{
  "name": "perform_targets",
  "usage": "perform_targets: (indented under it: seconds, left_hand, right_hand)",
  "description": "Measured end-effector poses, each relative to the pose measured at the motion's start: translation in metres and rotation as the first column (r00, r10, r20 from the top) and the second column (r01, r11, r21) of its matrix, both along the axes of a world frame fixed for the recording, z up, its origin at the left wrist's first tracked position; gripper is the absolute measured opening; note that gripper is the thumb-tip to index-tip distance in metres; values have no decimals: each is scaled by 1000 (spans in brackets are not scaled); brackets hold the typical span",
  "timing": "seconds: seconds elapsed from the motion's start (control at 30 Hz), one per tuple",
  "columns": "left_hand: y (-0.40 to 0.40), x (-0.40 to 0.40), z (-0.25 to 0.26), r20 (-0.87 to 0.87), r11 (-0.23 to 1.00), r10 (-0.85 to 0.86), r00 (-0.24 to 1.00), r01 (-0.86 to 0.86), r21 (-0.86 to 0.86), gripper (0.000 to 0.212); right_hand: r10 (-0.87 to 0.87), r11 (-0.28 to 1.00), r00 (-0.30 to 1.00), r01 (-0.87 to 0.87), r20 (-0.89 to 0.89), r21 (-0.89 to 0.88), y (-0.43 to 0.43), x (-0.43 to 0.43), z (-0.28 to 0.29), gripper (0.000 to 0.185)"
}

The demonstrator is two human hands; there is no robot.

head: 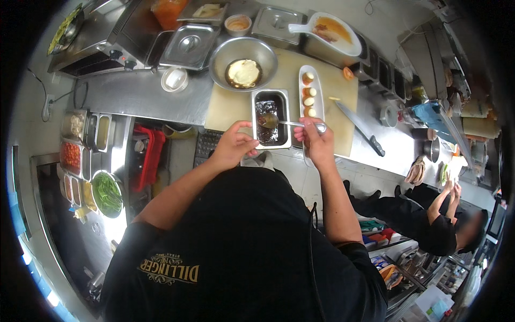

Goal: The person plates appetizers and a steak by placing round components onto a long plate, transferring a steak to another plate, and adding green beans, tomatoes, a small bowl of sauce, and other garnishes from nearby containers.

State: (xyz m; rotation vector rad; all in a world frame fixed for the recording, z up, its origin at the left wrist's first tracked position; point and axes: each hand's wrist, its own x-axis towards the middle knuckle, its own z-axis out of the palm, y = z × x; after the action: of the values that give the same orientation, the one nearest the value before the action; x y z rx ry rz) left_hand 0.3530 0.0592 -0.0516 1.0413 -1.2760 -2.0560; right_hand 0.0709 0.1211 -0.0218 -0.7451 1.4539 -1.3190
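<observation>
My right hand [316, 141] grips the handle of a metal spoon [287, 122]. The spoon's bowl dips into dark, glossy liquid [267, 135] inside a small rectangular steel container [289, 139]. My left hand [233, 147] is at that container's near-left corner, its thumb over the rim and other fingers beside the wall. Behind the container stands a steel mixing bowl [217, 60] with a pale creamy mass [244, 73] in dark liquid. To the right, a narrow white dish [318, 82] holds several pale rounds on orange-red pieces [309, 101].
A chef's knife [358, 124] lies across the cutting board's [225, 108] right edge. Lidded steel pans [189, 46] and a white handled dish [354, 46] line the back. A toaster oven [116, 44] stands at far left. Another person [422, 225] works at the right.
</observation>
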Motion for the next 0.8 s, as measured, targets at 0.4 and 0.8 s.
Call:
perform_targets:
  seconds: [0.4,0.8]
  left_hand:
    - [-99,-41,92,332,456,226,916,201,-867,26]
    - [-192,-228,74,666,201,48,744,646,-737,37]
  right_hand:
    - [-116,993,933,112,340,31,-13,-67,20,30]
    - [-171,977,844,78,-508,-199,-111,-170,25,28]
